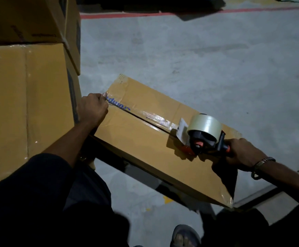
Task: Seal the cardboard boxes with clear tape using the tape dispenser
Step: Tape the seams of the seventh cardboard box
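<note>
Head view: a flat cardboard box (145, 143) is seen lying on a grey concrete floor (198, 59), just right of two stacked boxes (20, 86) w/ shiny taped tops. The left arm is stretched fwd across the frame, its hand (92, 108) planted at the box's far-left edge; fingers are curled down over that edge, thumb tip pressed on the start of a clear tape strip (145, 116), pinning it to the cardboard. The right arm is extended from the lower right, a metal bracelet (260, 166) worn at the wrist; the right hand (243, 151) is clenched round the black-and-red handle of the tape dispenser (204, 138). The dispenser is held low, its front plate touching the box top near the right end of the centre seam, a roll of clear tape mounted on it. The strip is laid along the seam from left hand to dispenser, over blue lettering; approx. the last stretch of seam by the dispenser is shown dark and uncovered. A sandalled foot (185, 236) is visible at bottom.
</note>
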A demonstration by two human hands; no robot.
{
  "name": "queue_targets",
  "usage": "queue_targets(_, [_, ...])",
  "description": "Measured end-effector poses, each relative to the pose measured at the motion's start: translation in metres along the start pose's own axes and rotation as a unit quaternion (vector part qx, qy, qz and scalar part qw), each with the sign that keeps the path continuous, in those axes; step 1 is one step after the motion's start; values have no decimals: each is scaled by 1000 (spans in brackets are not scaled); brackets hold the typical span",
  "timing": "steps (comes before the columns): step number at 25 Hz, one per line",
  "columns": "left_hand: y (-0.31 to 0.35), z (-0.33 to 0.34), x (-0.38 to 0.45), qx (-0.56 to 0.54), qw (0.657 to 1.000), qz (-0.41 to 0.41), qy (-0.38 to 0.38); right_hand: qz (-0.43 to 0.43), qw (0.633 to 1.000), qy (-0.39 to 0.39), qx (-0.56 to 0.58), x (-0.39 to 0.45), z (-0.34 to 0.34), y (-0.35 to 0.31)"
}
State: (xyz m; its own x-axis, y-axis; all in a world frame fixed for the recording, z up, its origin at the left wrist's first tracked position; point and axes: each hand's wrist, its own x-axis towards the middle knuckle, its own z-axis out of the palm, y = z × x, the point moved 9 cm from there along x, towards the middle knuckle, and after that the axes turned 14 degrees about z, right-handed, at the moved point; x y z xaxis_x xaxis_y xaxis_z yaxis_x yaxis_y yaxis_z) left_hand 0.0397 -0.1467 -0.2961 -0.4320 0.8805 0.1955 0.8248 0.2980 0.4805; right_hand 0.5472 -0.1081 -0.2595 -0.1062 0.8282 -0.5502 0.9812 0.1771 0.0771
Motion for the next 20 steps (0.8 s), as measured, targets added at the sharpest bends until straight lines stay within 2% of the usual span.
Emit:
queue_targets(4, [1, 0, -1, 4, 1000, 5, 3, -3, 1000, -5, -12, -8, 6, 18])
queue_targets(8, [-4, -4, -3, 11, 1000, -9, 19, -19, 999, -23, -15, -12, 8, 10])
queue_targets(11, [1, -5, -8, 28, 999, -14, 13, 10, 999, -42, -21, -15, 10, 23])
queue_targets(16, [20, -7, -10, 41, 999, -12, 4, 74, 993, -68, -64, -29, 3, 89])
queue_targets(20, [18, -13, -11, 49, 999, -12, 2, 77, 989, -114, -53, -38, -1, 90])
